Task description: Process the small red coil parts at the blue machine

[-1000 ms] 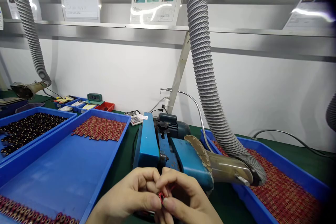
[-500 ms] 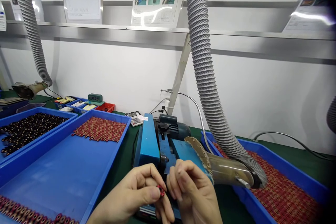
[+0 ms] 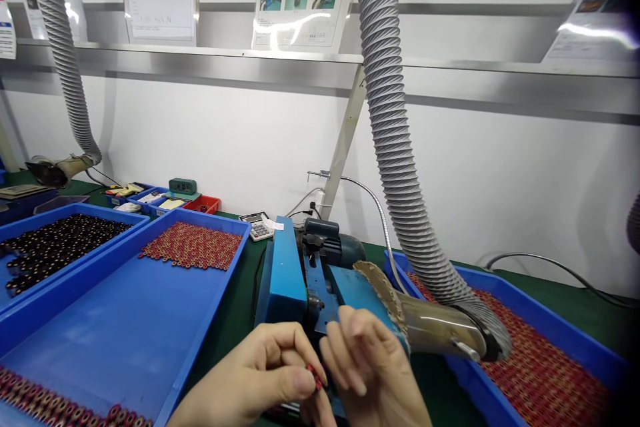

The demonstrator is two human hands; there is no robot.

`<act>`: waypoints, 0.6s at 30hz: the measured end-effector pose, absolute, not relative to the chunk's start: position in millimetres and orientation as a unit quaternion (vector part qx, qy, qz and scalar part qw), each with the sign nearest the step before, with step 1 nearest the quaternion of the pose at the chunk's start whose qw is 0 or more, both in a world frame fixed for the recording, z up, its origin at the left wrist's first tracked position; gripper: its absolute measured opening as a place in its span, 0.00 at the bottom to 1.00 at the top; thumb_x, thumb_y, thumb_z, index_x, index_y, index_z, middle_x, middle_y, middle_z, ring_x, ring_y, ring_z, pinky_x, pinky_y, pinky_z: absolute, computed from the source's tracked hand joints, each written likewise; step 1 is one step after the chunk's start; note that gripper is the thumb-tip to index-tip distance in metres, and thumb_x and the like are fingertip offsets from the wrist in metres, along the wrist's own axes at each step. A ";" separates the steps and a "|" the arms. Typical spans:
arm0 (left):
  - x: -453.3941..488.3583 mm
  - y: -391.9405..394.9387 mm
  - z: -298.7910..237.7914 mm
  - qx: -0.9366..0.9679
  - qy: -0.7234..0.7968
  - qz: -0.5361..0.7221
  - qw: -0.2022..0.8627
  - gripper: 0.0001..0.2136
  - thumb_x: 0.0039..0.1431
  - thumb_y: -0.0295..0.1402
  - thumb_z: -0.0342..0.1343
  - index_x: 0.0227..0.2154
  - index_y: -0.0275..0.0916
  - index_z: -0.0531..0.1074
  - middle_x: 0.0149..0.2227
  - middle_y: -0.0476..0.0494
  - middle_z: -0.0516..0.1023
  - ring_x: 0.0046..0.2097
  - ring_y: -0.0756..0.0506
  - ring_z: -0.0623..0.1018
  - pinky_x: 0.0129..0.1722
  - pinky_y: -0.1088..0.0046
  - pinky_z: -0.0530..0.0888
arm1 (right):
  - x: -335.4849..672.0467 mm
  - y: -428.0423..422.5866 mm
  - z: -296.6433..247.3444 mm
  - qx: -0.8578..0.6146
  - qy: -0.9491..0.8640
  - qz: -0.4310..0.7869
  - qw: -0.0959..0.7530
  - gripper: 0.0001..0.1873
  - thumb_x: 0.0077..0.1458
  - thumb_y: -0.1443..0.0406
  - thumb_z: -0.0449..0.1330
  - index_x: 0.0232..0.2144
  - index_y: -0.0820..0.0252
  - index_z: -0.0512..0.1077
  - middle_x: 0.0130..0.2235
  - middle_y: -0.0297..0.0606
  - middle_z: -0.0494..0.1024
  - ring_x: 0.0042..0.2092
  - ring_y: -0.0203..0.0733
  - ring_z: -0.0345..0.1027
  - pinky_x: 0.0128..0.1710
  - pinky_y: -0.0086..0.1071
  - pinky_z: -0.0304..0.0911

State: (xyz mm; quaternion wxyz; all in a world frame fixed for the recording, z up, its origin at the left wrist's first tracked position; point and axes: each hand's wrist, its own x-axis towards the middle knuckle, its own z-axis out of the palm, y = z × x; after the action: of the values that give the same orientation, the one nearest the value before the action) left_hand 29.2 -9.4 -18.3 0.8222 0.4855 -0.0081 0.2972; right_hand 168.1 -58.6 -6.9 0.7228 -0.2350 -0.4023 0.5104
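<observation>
My left hand (image 3: 265,370) pinches a small ring-shaped coil (image 3: 316,377) wound in red wire, between thumb and fingertips. Seen nearly edge-on, the coil is partly covered by the fingers. My right hand (image 3: 377,367) is raised just right of it, apart from the coil, with fingers curled in and thumb close to the index finger. Whether anything fine is in that pinch cannot be made out. Directly behind both hands stands a blue machine (image 3: 285,273) with a dark motor (image 3: 345,250).
To the left, a blue tray (image 3: 125,320) bears red coils (image 3: 193,245); another tray beyond holds black rings (image 3: 65,243). At right, a blue tray (image 3: 480,387) carries many red coils (image 3: 545,367). A ribbed grey hose (image 3: 395,133) ends in a metal nozzle (image 3: 440,327) beside my right hand.
The coil has turned from showing its face to nearly edge-on and shifted slightly down and right with my left fingers. My right hand has tilted, its fingers a little farther from the coil.
</observation>
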 end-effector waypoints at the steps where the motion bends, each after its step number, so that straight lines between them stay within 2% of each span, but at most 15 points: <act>1: 28.5 -9.6 -17.0 0.486 -0.003 0.298 0.822 0.15 0.57 0.39 0.65 0.32 0.32 0.69 0.26 0.41 0.81 0.28 0.51 0.80 0.30 0.82 0.70 | 172.3 -58.1 -6.7 -0.246 -0.418 0.476 0.733 0.12 0.59 0.55 0.68 0.27 0.54 0.78 0.21 0.27 0.58 0.21 0.29 0.52 0.23 0.22 0.55; 4: 27.2 -9.7 -14.2 0.476 0.017 0.331 0.815 0.15 0.56 0.40 0.65 0.33 0.32 0.71 0.27 0.43 0.80 0.26 0.52 0.79 0.28 0.82 0.70 | 176.8 -59.5 -4.6 -0.352 -0.532 0.348 0.687 0.11 0.59 0.54 0.67 0.33 0.52 0.82 0.22 0.34 0.68 0.27 0.35 0.63 0.30 0.26 0.61; 6: 27.4 -9.7 -13.9 0.475 0.033 0.354 0.805 0.15 0.56 0.40 0.66 0.33 0.32 0.71 0.26 0.45 0.79 0.26 0.52 0.79 0.27 0.83 0.70 | 170.5 -62.2 -2.3 -0.373 -0.561 0.350 0.651 0.13 0.57 0.51 0.68 0.36 0.51 0.83 0.25 0.35 0.70 0.27 0.37 0.66 0.30 0.29 0.62; 8: 28.1 -9.7 -14.4 0.474 0.040 0.362 0.802 0.15 0.56 0.41 0.66 0.33 0.32 0.71 0.24 0.46 0.78 0.25 0.53 0.78 0.27 0.83 0.70 | 160.3 -64.4 -0.7 -0.359 -0.525 0.419 0.648 0.14 0.54 0.50 0.70 0.36 0.50 0.83 0.26 0.32 0.67 0.20 0.31 0.63 0.24 0.28 0.60; 10: 28.5 -9.8 -14.4 0.483 0.042 0.355 0.799 0.16 0.56 0.42 0.65 0.32 0.32 0.70 0.23 0.46 0.77 0.25 0.53 0.78 0.28 0.83 0.70 | 152.3 -64.6 -1.2 -0.346 -0.505 0.439 0.657 0.13 0.55 0.52 0.70 0.31 0.54 0.82 0.24 0.30 0.65 0.18 0.29 0.60 0.22 0.26 0.58; 13: 27.2 -9.9 -12.6 0.498 0.048 0.327 0.802 0.17 0.55 0.42 0.66 0.30 0.32 0.70 0.24 0.44 0.79 0.27 0.52 0.79 0.28 0.83 0.70 | 152.6 -62.2 -4.6 -0.324 -0.483 0.455 0.674 0.17 0.56 0.53 0.69 0.24 0.59 0.79 0.19 0.30 0.63 0.19 0.29 0.58 0.23 0.26 0.57; 16: 23.8 -9.6 -10.0 0.498 0.050 0.299 0.812 0.17 0.54 0.41 0.67 0.31 0.31 0.70 0.28 0.42 0.80 0.28 0.52 0.80 0.29 0.83 0.70 | 164.9 -60.4 -6.2 -0.261 -0.423 0.512 0.700 0.16 0.57 0.54 0.69 0.24 0.57 0.76 0.20 0.28 0.60 0.20 0.29 0.51 0.21 0.23 0.54; 18: 21.4 -9.5 -8.5 0.505 0.056 0.307 0.805 0.17 0.55 0.41 0.66 0.32 0.31 0.71 0.28 0.42 0.80 0.29 0.52 0.80 0.30 0.82 0.71 | 172.8 -61.1 -5.4 -0.255 -0.438 0.480 0.716 0.15 0.60 0.56 0.66 0.25 0.57 0.76 0.20 0.29 0.59 0.22 0.31 0.53 0.23 0.23 0.55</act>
State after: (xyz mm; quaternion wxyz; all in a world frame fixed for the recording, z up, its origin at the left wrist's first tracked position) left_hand 21.4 -9.5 -8.5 0.8051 0.5046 0.0558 0.3066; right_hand 172.8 -61.1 -5.4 0.7158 -0.2550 -0.4381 0.4803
